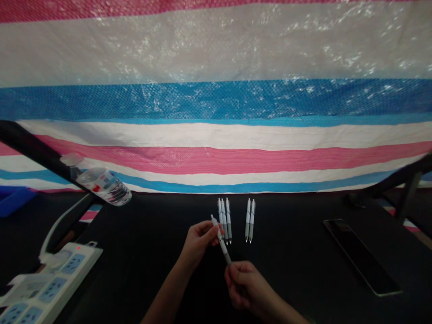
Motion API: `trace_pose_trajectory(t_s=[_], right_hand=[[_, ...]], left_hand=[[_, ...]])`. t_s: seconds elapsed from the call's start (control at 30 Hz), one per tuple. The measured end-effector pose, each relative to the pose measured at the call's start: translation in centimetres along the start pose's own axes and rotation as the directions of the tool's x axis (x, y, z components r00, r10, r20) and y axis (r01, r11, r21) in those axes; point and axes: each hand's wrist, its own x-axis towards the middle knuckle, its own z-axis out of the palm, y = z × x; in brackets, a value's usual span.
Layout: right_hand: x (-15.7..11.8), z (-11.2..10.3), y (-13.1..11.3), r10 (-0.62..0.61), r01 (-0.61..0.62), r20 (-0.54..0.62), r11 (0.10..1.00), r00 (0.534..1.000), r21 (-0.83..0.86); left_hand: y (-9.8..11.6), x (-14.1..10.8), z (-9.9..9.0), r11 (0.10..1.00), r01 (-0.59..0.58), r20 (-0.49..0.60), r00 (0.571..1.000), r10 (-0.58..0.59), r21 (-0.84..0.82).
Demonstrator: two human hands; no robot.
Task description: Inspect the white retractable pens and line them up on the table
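A white pen with a grey grip [222,245] slants between my two hands. My left hand [201,240] pinches it near its upper, white end. The lower grey end sits in the closed fingers of my right hand [243,281], which cover its tip. Just beyond, three similar pens [223,218] lie side by side on the black surface, partly hidden by my left hand. Two more pens [250,220] lie together to their right, tips toward me.
A power strip [64,281] with a cable is at the lower left, and a clear bottle [104,185] lies behind it. A dark phone [362,256] rests at the right. Striped sheeting [216,159] hangs behind; a blue container [15,199] is far left.
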Motion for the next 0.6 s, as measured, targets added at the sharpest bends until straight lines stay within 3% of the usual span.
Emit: trace_pose_trajectory(t_s=[0.13,0.3,0.47,0.6], right_hand=[[0.0,-0.1,0.1,0.009,-0.010,-0.043,1.000,0.999,-0.019],[0.0,0.1,0.2,-0.047,0.047,-0.010,0.999,0.999,-0.024],[-0.4,0.9,-0.7,-0.001,-0.038,0.190,0.979,0.982,0.199],[-1.0,1.2,-1.1,0.007,-0.090,0.317,0.964,0.948,0.250]], left_hand=[[-0.1,0.0,0.1,1.000,-0.014,-0.006,1.000,0.014,0.022],[-0.1,0.1,-0.1,1.000,-0.004,-0.021,1.000,0.005,0.014],[0.1,0.2,-0.3,0.997,0.033,-0.024,0.999,-0.034,-0.072],[0.0,0.0,-0.1,0.992,0.084,0.078,0.994,-0.077,-0.091]])
